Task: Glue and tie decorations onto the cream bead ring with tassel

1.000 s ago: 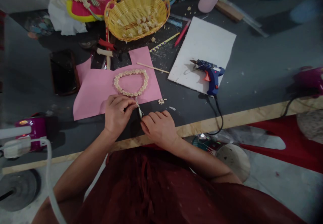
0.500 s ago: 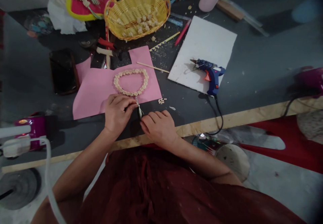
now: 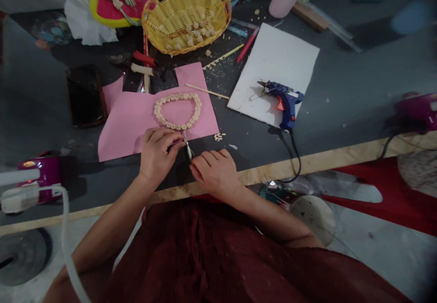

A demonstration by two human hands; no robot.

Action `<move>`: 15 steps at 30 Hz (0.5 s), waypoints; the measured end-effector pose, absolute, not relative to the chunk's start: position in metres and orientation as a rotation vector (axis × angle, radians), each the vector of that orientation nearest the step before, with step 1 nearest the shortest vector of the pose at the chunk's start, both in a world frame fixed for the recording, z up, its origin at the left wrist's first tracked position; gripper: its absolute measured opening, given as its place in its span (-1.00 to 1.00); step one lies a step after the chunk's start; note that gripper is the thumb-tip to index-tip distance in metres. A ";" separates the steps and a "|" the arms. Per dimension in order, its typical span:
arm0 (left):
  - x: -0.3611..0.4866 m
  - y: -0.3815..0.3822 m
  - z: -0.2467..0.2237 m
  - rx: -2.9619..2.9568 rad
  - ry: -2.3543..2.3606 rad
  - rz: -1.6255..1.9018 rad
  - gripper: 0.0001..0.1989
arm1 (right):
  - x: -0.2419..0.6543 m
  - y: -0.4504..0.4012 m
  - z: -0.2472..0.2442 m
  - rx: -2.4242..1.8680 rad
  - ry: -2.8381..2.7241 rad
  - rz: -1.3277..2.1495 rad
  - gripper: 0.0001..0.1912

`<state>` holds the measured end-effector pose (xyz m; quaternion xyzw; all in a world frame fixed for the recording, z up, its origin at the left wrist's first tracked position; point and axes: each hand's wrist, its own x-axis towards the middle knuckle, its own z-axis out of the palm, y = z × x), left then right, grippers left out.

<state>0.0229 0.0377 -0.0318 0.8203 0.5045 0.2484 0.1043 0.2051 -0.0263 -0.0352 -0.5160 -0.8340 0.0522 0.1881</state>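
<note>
A loop of small cream flower-like beads [image 3: 197, 113] lies on a pink sheet [image 3: 126, 125]. From its near end a pale tassel [image 3: 189, 150] of thin strands hangs toward me. My left hand [image 3: 159, 154] is closed, thumb and forefinger pinching the strands just below the loop. My right hand [image 3: 216, 171] is closed at the tassel's lower end, its fingertips curled under and partly hidden. Beside the sheet's near right corner lie several short cream pieces [image 3: 218, 136].
A blue glue gun [image 3: 288, 103] rests on a white board [image 3: 273, 62], its cable hanging over the table edge. Farther back stand a yellow woven basket [image 3: 187, 18], pliers [image 3: 143, 64] and a thin stick [image 3: 208, 91]. At left lie a phone [image 3: 86, 96] and a purple device [image 3: 48, 178].
Both hands stay nearly in place at the tassel. The left hand has shifted very slightly left; the view has moved a little.
</note>
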 end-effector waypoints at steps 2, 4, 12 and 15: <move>0.023 0.037 -0.031 2.401 1.503 0.720 -0.88 | 0.205 -0.027 -0.035 -1.454 -2.348 0.158 -0.74; 0.023 0.037 -0.031 2.385 1.518 0.703 -0.88 | 0.205 -0.027 -0.035 -1.457 -2.349 0.169 -0.74; 0.024 0.037 -0.030 2.356 1.527 0.705 -0.89 | 0.206 -0.027 -0.037 -1.453 -2.345 0.162 -0.74; 0.024 0.037 -0.030 2.333 1.525 0.703 -0.88 | 0.205 -0.027 -0.037 -1.460 -2.343 0.155 -0.75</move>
